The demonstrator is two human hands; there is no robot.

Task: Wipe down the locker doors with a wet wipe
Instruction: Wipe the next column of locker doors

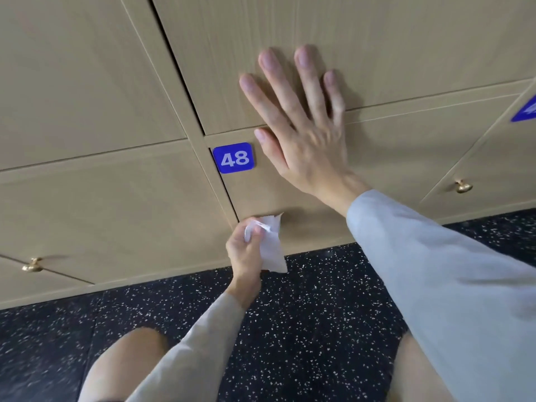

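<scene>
Left hand (pixel 246 250) grips the wet wipe (pixel 271 248) at door 48's (pixel 290 198) lower edge; right hand (pixel 301 123) braces flat, fingers straight; no wet streaks visible, progress unclear

Blue plate (pixel 526 110) cut off, number unreadable.

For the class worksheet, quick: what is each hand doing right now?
Left hand: fingers curled round the white wipe, low on door 48.
Right hand: open, fingers straight and spread, flat against the locker doors.

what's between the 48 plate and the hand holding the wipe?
Head view: only bare door panel of locker 48 between the number plate and the left hand gripping the wet wipe.
</scene>
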